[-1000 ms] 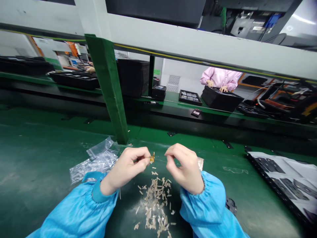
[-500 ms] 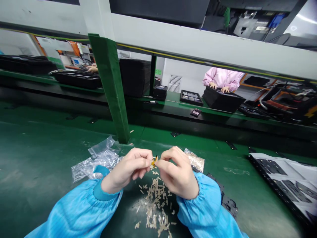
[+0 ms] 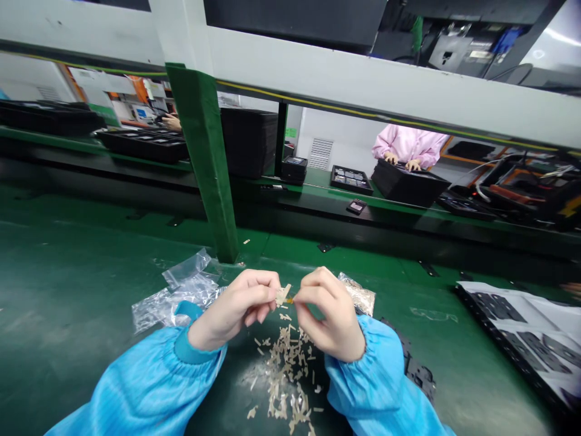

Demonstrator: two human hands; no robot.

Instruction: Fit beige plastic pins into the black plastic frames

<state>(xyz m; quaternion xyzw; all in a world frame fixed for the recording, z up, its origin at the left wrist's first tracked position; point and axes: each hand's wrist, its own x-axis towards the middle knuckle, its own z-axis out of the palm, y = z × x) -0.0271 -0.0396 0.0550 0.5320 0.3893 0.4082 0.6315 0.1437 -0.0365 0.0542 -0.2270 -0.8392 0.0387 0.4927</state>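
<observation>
My left hand [image 3: 241, 306] pinches a small beige strip-like piece [image 3: 283, 294] between thumb and forefinger. Facing it, my right hand [image 3: 330, 315] is closed in a pinch on a tiny orange-yellow strip [image 3: 290, 300], its end touching or very near the beige piece. Fingertips hide part of both pieces. Below the hands, a loose pile of beige scraps [image 3: 290, 357] is spread over the green table [image 3: 82, 290]. A heap of clear plastic bags [image 3: 181, 297] lies beside my left wrist. Behind my right hand sits a clear bag of beige pieces [image 3: 361, 295].
A green post [image 3: 204, 163] rises just beyond my left hand. Dark flat parts [image 3: 420, 375] lie by my right sleeve. To the right is a tray [image 3: 521, 339] of black parts on white sheets. Across the ledge, a person in pink [image 3: 408, 145] touches stacked black trays [image 3: 406, 184].
My right hand has drawn slightly right, away from the left, with the orange-yellow strip. More of the beige piece now shows at my left fingertips.
</observation>
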